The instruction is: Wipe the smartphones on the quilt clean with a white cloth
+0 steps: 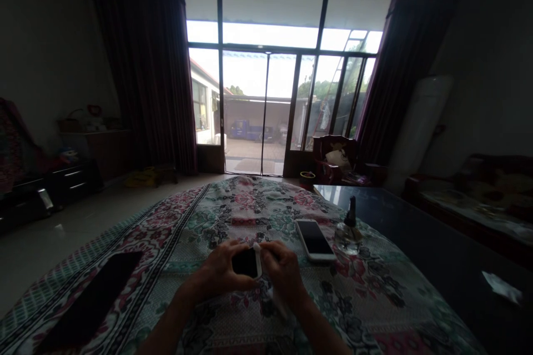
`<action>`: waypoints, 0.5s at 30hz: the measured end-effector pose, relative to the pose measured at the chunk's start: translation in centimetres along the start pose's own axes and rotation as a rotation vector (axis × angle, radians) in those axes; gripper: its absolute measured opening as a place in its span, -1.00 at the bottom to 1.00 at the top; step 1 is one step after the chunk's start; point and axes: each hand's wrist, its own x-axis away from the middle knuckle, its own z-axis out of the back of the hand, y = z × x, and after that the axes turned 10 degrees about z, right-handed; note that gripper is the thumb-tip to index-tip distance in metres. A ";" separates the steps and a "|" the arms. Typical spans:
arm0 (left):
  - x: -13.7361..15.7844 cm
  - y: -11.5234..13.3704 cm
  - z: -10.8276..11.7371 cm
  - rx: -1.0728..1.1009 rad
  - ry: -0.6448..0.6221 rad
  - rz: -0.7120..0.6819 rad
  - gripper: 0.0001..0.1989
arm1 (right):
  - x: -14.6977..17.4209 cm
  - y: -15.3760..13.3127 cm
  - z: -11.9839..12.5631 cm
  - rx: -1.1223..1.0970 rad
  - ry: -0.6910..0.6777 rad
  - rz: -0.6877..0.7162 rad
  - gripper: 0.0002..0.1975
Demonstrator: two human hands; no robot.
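Note:
My left hand [222, 267] is closed around a smartphone [245, 263] with a dark screen and a pale edge, held low over the patterned cloth. My right hand [282, 266] pinches a white wipe [257, 246] against the phone's upper right edge. More of a pale, blurred material hangs below that hand, too dim to make out fully. To the right a second smartphone [315, 238], white-framed, lies face up on the cloth. Beside it stands a clear glass bottle [348, 237] with a black top.
The floral tablecloth [233, 321] covers the table before me. A long black flat piece [94, 299] lies at the left. Further right, a dark glossy tabletop [433, 249] carries a crumpled white piece [502, 287]. A wooden chair [335, 158] stands near the glass doors.

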 end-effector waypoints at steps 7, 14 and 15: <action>-0.1 -0.8 0.2 -0.008 0.023 -0.011 -0.50 | 0.3 -0.3 -0.5 -0.008 -0.023 0.014 -0.81; -0.2 -1.7 1.0 0.004 0.050 0.019 -0.52 | 0.7 -1.1 -1.0 -0.028 -0.071 0.035 -0.80; -0.2 -1.6 0.9 0.001 0.045 0.012 -0.52 | 0.6 -1.0 -0.9 -0.024 -0.065 0.030 -0.80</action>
